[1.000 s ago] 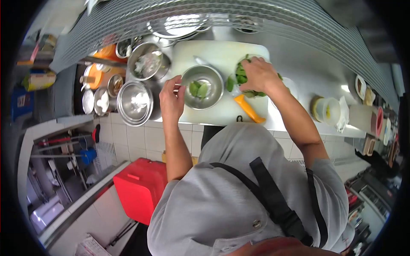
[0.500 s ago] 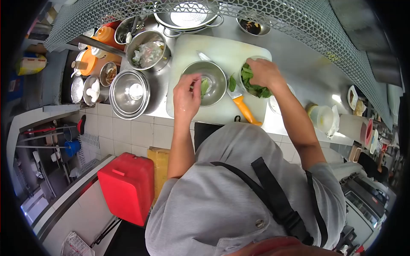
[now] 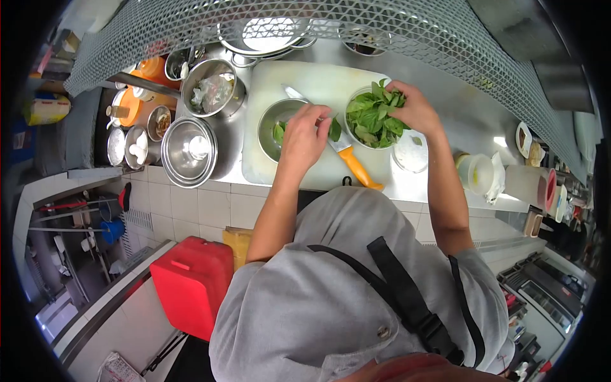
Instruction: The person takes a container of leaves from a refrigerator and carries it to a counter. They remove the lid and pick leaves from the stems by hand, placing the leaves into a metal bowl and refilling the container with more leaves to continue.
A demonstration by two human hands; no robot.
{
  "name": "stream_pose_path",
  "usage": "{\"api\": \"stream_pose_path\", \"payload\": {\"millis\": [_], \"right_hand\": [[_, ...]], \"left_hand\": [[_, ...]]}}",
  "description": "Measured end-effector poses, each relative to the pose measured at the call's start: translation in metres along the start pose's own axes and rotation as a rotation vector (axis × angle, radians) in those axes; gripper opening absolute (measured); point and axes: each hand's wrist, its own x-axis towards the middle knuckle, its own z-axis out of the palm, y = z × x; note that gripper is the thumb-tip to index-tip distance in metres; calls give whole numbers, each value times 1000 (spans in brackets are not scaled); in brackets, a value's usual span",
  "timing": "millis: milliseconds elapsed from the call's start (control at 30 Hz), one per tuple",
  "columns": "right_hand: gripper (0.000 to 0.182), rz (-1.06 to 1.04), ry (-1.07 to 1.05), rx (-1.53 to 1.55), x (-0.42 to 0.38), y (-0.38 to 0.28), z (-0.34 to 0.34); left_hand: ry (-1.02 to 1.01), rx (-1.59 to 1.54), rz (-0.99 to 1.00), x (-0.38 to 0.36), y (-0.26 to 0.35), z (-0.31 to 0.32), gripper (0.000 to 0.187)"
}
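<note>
While the left hand (image 3: 304, 141) is over the steel bowl (image 3: 260, 130) left of the knife (image 3: 361, 170), fingers bent, the right hand (image 3: 417, 113) is at the outer edge of the leaf heap (image 3: 374, 118), fingertips against it. Whether either hand grips a leaf cannot be told.

The heap fills a second bowl (image 3: 365, 144) right of the knife; the right hand is the nearer, with the leaves on its inner side, toward the left hand. One loose leaf (image 3: 335, 129) shows by the knife's blade, just beside the left fingers. The knife's long axis slants between the bowls, handle toward the person. Beneath the knife is the cutting board (image 3: 318, 75), on the metal surface (image 3: 230, 153).
</note>
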Motion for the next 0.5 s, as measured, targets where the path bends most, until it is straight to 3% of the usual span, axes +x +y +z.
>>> {"api": "stream_pose_path", "payload": {"millis": [200,300,500], "right_hand": [[32,-62,88,237,-16,28,5],[31,-53,77,397,-19,38,9],[31,-167,79,530,-23,57,7]], "left_hand": [[-128,60,1,19,10,32,21],[-252,336,50,26,15,59,38],[-297,327,27,37,14,60,29]]}}
